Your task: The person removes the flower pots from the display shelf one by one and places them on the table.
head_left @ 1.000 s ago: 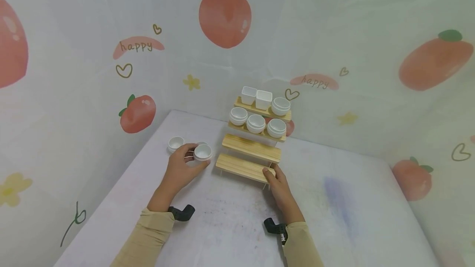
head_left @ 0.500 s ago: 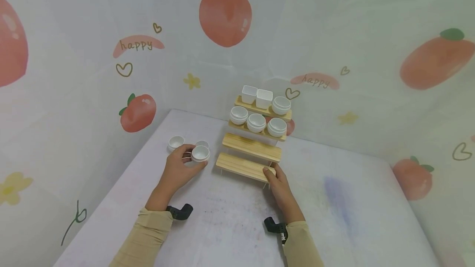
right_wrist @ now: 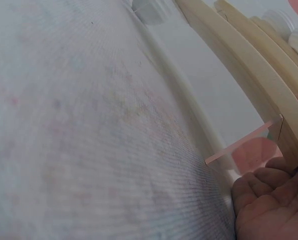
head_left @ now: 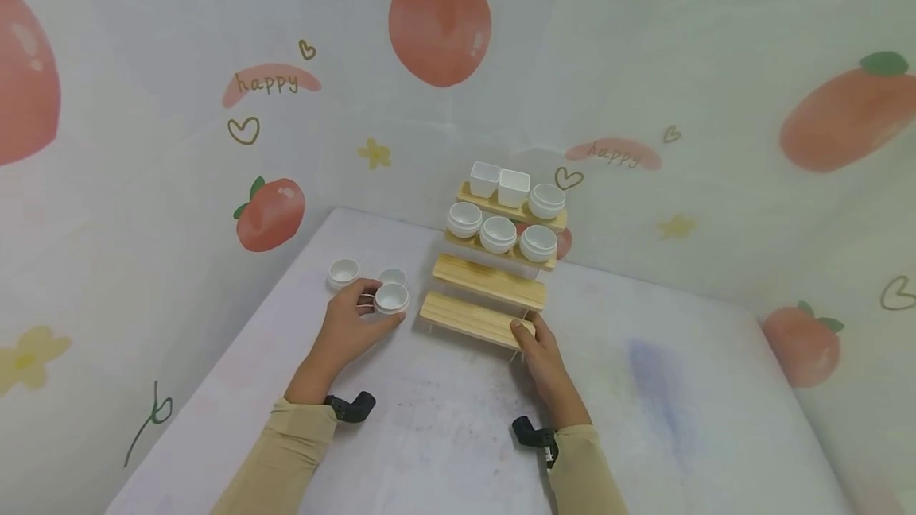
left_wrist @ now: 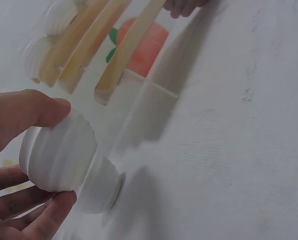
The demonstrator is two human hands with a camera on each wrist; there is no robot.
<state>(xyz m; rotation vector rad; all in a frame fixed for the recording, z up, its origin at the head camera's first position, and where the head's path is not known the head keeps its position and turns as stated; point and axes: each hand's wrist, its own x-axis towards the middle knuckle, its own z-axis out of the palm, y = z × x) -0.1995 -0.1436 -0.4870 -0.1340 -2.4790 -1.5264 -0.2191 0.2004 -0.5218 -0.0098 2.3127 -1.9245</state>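
Note:
My left hand (head_left: pixel 349 330) pinches a small white ribbed bowl (head_left: pixel 391 300) between thumb and fingers, left of the tiered wooden stand (head_left: pixel 468 318). In the left wrist view the held bowl (left_wrist: pixel 64 150) is tilted, its ribbed side facing the camera, and it overlaps another white bowl (left_wrist: pixel 101 187). Behind the held bowl in the head view shows a second bowl (head_left: pixel 393 277); a third bowl (head_left: pixel 344 271) sits farther left. My right hand (head_left: pixel 547 360) grips the right end of the stand's lowest board, thumb on top, fingers (right_wrist: pixel 261 182) beneath.
The stand's third board carries several round white bowls (head_left: pixel 498 234). On the top board are two square white bowls (head_left: pixel 514 187) and a round bowl (head_left: pixel 548 200). Its lower two boards are bare. A fruit-printed sheet (head_left: pixel 343 38) rises behind the white table (head_left: pixel 429 435).
My left hand has drawn the bowl slightly back toward me and left of the stand, so more of the bowl behind shows. The right hand keeps its grip. The head view has shifted slightly.

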